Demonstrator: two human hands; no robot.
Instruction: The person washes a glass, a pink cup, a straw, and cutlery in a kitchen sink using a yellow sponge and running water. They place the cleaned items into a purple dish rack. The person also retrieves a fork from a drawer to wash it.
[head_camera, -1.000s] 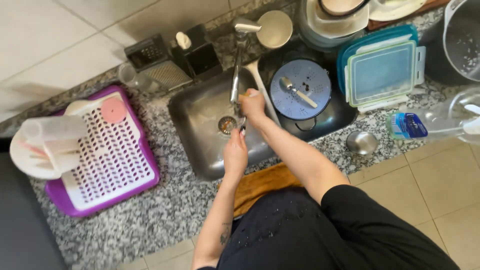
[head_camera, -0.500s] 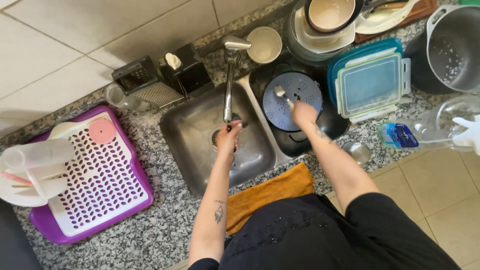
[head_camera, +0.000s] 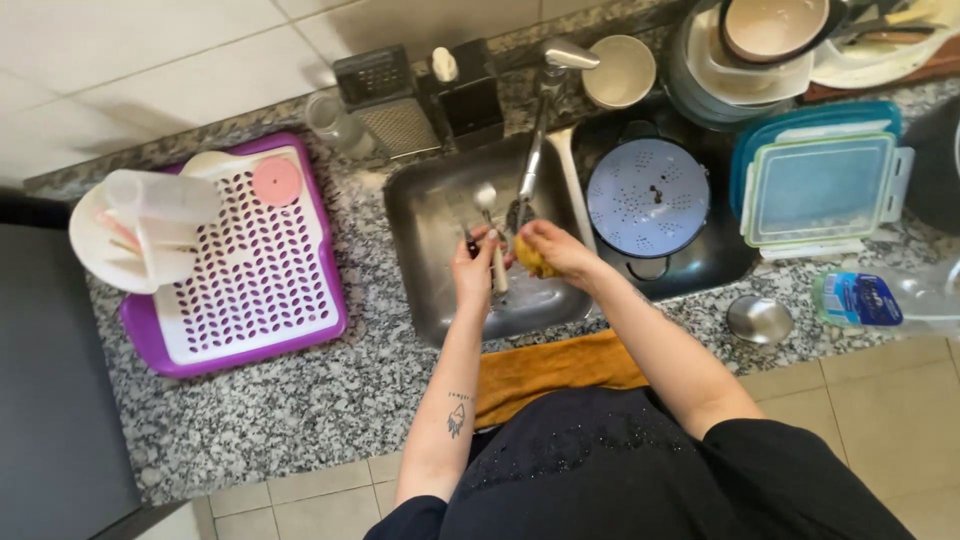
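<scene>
Both hands meet over the steel sink (head_camera: 430, 290), just under the spout of the tap (head_camera: 530, 170). The left hand (head_camera: 472, 268) is closed around the handle of a spoon (head_camera: 487, 205), which stands up out of the fist with its bowl pointing to the far side. The right hand (head_camera: 552, 250) is clenched on a yellow sponge (head_camera: 530, 262) — the sponge sits right beside the spoon's handle, though whether it touches I cannot tell.

To the right, in the second basin, a pale blue perforated lid (head_camera: 648, 197) lies on a dark pot. Further right on the speckled granite worktop (head_camera: 300, 410) are a clear food container with a blue lid (head_camera: 820, 185), a small round metal lid (head_camera: 758, 318) and a plastic bottle (head_camera: 880, 298) lying on its side. At the far right corner bowls and plates (head_camera: 765, 45) are stacked.

Left of the sink a purple drying tray (head_camera: 250, 270) holds a clear measuring jug (head_camera: 160, 215) and a pink disc. Behind the sink stand a metal grater (head_camera: 385, 95) and a white cup (head_camera: 620, 70). An orange cloth (head_camera: 555, 365) hangs over the near edge — just in front of the person.
</scene>
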